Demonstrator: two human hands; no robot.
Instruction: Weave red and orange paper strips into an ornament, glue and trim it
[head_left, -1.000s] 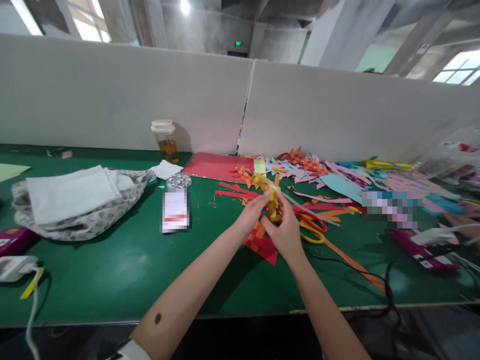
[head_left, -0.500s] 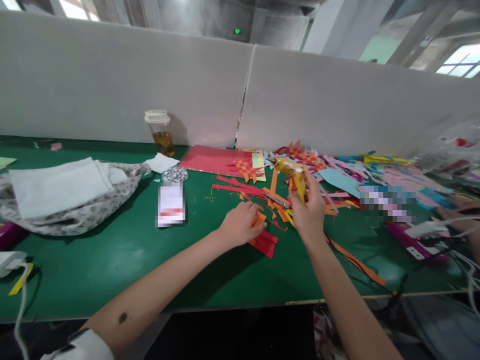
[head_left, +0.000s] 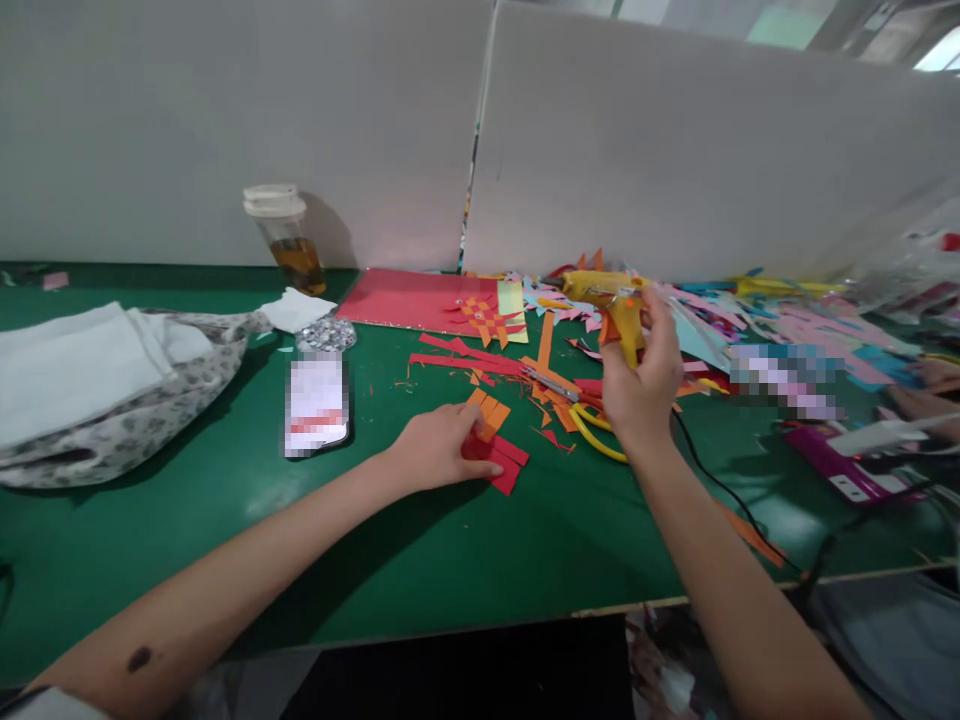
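In my right hand (head_left: 651, 375) I grip a yellow hot glue gun (head_left: 592, 287) by its handle, nozzle pointing left, raised over the table. My left hand (head_left: 442, 447) rests low on the table, thumb and fingers closed on cut paper: orange paper strips (head_left: 492, 412) above, red paper strips (head_left: 511, 466) below. Beyond the hands, scissors with yellow handles (head_left: 600, 436) lie among orange and red scraps. A woven orange-and-red paper fish (head_left: 484, 320) lies on a red sheet (head_left: 420, 300) at the back.
Left of my hands are a phone (head_left: 316, 400), a dish of shiny gems (head_left: 326, 335), a lidded cup of brown liquid (head_left: 289, 240) and a patterned cloth (head_left: 202, 385). To the right are pastel paper strips (head_left: 802, 320), a purple power strip (head_left: 847, 465) and another person's hand (head_left: 926, 395).
My right hand has moved right with the glue gun, uncovering more of the scissors' yellow handles. My left hand has shifted left with the paper strips, and the view has tilted down.
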